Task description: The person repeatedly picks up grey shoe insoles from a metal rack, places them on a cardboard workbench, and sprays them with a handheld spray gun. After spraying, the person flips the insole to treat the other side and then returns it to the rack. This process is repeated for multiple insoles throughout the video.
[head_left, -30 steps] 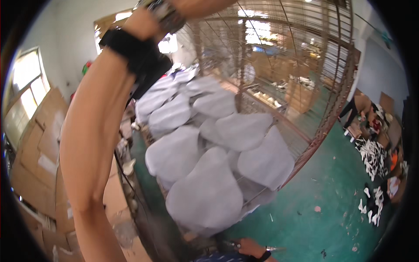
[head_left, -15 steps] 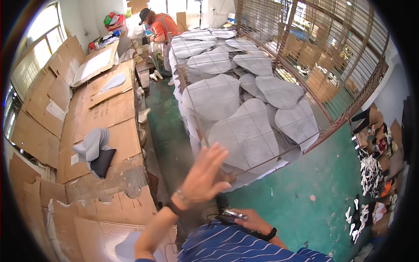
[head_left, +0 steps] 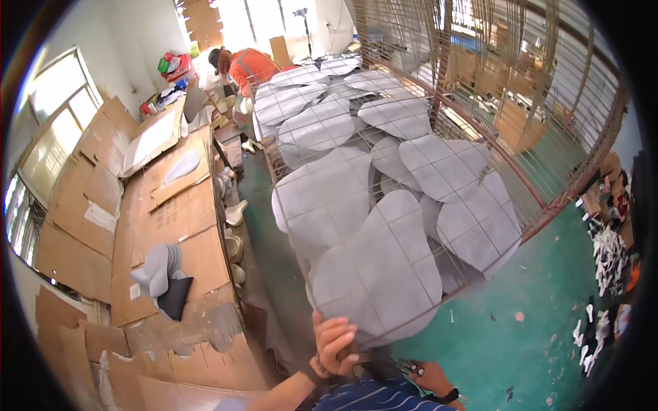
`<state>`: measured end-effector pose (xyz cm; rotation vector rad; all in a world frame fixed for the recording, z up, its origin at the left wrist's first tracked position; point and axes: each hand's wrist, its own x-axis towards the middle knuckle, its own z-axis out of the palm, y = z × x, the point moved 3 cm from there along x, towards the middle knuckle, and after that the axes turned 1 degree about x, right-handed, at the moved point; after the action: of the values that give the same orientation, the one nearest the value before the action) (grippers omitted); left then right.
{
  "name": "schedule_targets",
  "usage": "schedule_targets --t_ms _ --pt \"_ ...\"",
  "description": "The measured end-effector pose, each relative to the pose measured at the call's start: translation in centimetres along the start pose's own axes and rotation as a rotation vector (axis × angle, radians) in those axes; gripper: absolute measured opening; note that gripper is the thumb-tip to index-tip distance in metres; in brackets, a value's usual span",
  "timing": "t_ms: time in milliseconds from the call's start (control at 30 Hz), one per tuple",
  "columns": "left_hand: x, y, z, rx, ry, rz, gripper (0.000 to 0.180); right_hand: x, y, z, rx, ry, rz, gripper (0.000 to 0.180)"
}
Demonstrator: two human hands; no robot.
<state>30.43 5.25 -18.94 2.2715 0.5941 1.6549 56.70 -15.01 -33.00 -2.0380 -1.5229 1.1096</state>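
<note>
Curling closely, the left hand (head_left: 334,344) grips the near left corner of the rack (head_left: 545,222), fingers wrapped over it and thumb drawn in. Just right of that corner, the right hand (head_left: 432,377) is nearly closed around a small tool (head_left: 413,368); it looks like metal clippers, though it is too small and dark to be certain. Flat grey pieces (head_left: 377,281) with rounded outlines overlap along the length of the rack, whose thin bars cross over them. On the rack's right side, wire panels (head_left: 404,41) stand raised.

Left of the rack runs a bench (head_left: 205,264) covered in cardboard. On it, a stack of grey pads (head_left: 159,266) sits against a dark pad (head_left: 175,298), and a pale pad (head_left: 182,166) lies farther along, toward the rack's far end. Whitish shoe forms (head_left: 236,214) line the bench's rack-facing edge. Past the rack's far left end, a person in orange (head_left: 253,67) bends forward. Green floor (head_left: 473,349) spreads to the rack's near right, and white scraps (head_left: 606,260) lie heaped well apart from it on that side.
</note>
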Motion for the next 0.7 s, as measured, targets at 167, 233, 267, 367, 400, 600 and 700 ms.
schedule_targets --t_ms 167,233,267,367,400,600,700 --pt "-1.1 0.4 1.4 -0.022 0.156 -0.029 0.043 3.1 3.4 -0.1 -0.104 -0.239 0.069 0.040" --pt "-2.0 -0.1 2.8 -0.060 0.137 0.065 0.044 4.2 4.8 0.0 -0.176 -0.277 0.031 0.040" --pt "-1.9 0.3 3.4 -0.043 0.033 0.044 0.042 4.3 5.5 0.2 -0.215 -0.292 0.004 0.041" --pt "0.3 1.6 5.7 -0.014 -0.069 -0.011 0.036 4.5 5.7 1.0 -0.237 -0.276 -0.033 0.040" --pt "0.2 1.8 6.5 0.046 -0.159 -0.042 0.035 4.2 5.1 0.8 -0.238 -0.279 -0.023 0.042" --pt "2.5 2.0 7.6 0.120 -0.109 -0.025 0.045 4.1 0.8 1.6 -0.200 -0.329 -0.015 0.044" --pt "2.9 1.6 7.4 0.143 -0.087 -0.002 0.051 4.8 -1.7 2.1 -0.183 -0.261 -0.087 0.044"
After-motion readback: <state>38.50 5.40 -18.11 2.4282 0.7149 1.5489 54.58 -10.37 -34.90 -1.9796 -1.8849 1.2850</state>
